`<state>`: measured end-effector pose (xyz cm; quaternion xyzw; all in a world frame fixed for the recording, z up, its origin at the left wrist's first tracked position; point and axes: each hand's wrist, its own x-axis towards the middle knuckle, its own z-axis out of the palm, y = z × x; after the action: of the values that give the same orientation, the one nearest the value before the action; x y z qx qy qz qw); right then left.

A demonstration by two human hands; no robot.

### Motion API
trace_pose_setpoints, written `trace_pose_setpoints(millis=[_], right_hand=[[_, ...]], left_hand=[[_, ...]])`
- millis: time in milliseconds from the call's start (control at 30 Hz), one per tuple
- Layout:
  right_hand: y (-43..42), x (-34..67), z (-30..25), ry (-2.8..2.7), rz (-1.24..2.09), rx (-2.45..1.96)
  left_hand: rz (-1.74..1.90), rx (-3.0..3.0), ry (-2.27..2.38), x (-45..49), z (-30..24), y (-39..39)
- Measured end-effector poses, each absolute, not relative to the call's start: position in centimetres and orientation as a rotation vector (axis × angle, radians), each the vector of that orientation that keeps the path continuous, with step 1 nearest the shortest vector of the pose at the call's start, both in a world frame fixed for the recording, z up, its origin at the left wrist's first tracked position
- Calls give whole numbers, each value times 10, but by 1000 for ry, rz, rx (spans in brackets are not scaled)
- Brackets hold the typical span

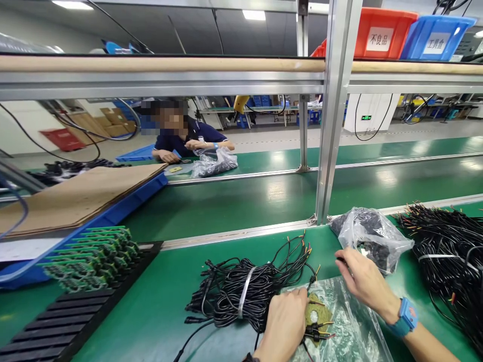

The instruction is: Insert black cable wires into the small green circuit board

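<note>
two hands: left, grip unclear, beside cable bundle; right around black piece

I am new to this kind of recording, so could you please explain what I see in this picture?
No machine works here: these are a person's bare hands, seen from a camera worn on that person's head, looking forward and down. On the green surface lie a banded bundle of black cables, a yellow sponge on clear plastic, and green circuit boards in a black rack. The left hand is between bundle and sponge; its fingertips' grip is hidden. The right hand, near a filled plastic bag, seems to pinch something small and dark.
</note>
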<state>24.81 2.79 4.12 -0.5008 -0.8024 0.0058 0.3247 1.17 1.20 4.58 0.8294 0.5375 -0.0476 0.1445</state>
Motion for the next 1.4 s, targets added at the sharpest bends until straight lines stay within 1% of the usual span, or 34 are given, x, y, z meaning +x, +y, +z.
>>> trace_pose_setpoints(millis=[100,167,267,333,433,500,700,800,1000,1400], right_hand=[[26,241,36,-2104,195,-1277],[25,240,34,-2037,377,-1286],[28,240,32,-1864,672,-1319],[30,238,32,-1724,899,-1304],[32,234,31,-1521,1186,-1196],[31,229,32,-1428,1289,-1125],[22,217,38,-1272,1614,-914],[18,214,37,-1246,1699,-836],[15,212,33,-1225,1777,-760],[13,210,42,-1274,1742,-865]], left_hand=[[252,2342,1426,3,32,11],[515,2290,1288,-1,25,11],[778,2227,1078,-1,21,9],[856,2205,988,2,22,5],[878,2210,929,8,24,-2],[929,2230,932,12,27,-6],[1265,2214,951,20,40,-6],[1334,2127,953,22,44,-3],[1317,2054,1012,22,40,-1],[1309,2081,1043,21,34,1]])
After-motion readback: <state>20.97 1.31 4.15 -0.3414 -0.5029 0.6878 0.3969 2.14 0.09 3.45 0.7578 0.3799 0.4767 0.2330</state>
